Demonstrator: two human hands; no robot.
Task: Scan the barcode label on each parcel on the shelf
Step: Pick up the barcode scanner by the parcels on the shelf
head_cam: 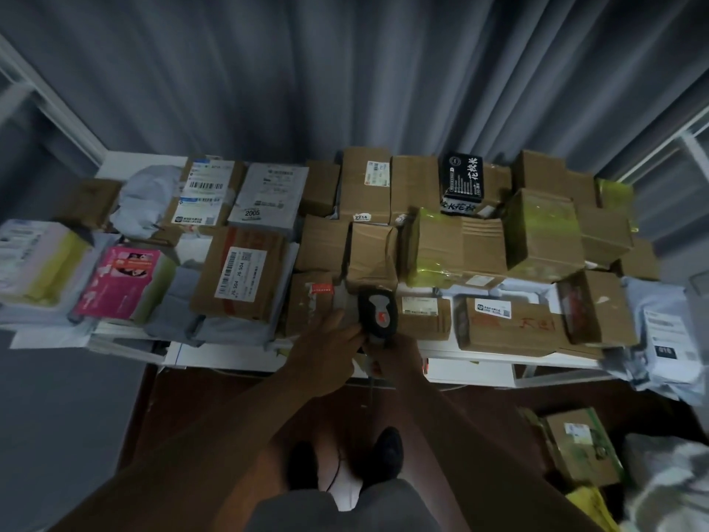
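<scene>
Scanner: black and grey handheld scanner [378, 314] with a red trigger patch, at the front edge of the shelf [230, 357], head aimed toward the parcels.
Scanner position: between both hands, just above them in the head view, over the gap between the taped box [312, 305] and the small labelled box [424, 316].
Right hand: right hand [395, 357] wraps the scanner handle from below; fingers curled round the grip.
Left hand: left hand [326, 351] lies against the left side of the scanner, fingertips touching its body near the handle; whether they curl round it or only press on it cannot be told from this blurred view.
Arms: both forearms reach forward and upward from the lower frame edge and converge at the scanner; the left arm comes in from the lower left, the right arm from lower centre.
Parcels: cardboard boxes and grey mailer bags cover the shelf in piled rows.
Nearest parcels: taped box just left of the scanner; folded box [372, 255] directly behind it; small labelled box just right.
Other labelled parcels: box with an upright barcode label [239, 274] well left of the hands; box with red writing [510, 326] to the right.
Floor: more parcels [579, 447] lie at lower right.
</scene>
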